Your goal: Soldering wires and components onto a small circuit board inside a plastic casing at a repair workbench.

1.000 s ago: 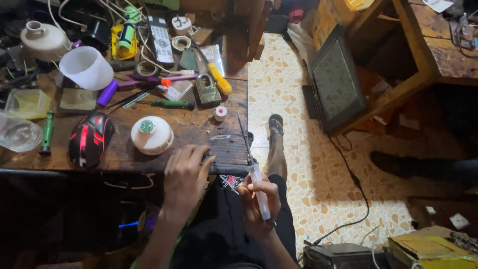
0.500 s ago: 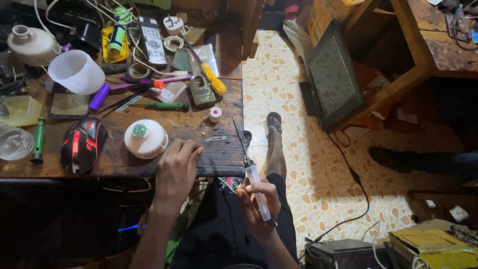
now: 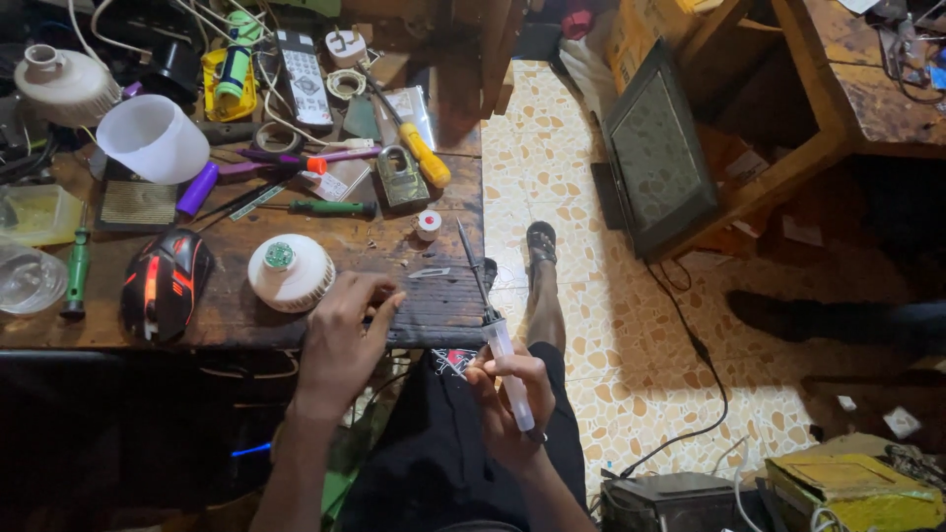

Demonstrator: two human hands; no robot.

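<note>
Right hand (image 3: 507, 389), low in the centre of the frame above my lap, is closed around the pale translucent handle of a soldering iron (image 3: 498, 340), whose dark metal shaft runs up and slightly left, its tip over the front edge of the worn wooden workbench (image 3: 434, 305) near a small silver blade-like metal piece (image 3: 430, 273). I cannot tell whether the tip touches the wood. Left hand (image 3: 345, 340) lies palm-down on the bench edge at lower centre-left, fingers spread and clasping nothing, fingertips just beside the round white bulb base with a green centre (image 3: 289, 271). In my judgement, the grip on the iron sits far back on the handle; holding nearer the shaft collar, while staying on the insulated part, would steady the tip. The left fingers rest near the shaft's line, so I would keep them apart from it. The iron's black cord (image 3: 680, 335) appears to trail across the patterned floor tiles at right and should hang slack, not tug the handle. Noted nearby: a black mouse with red lighting (image 3: 163, 284) at left, a brass padlock (image 3: 401, 180) and a yellow-handled screwdriver (image 3: 419, 148) at upper centre, a green-handled screwdriver (image 3: 333, 208) between them and the bulb base.
</note>
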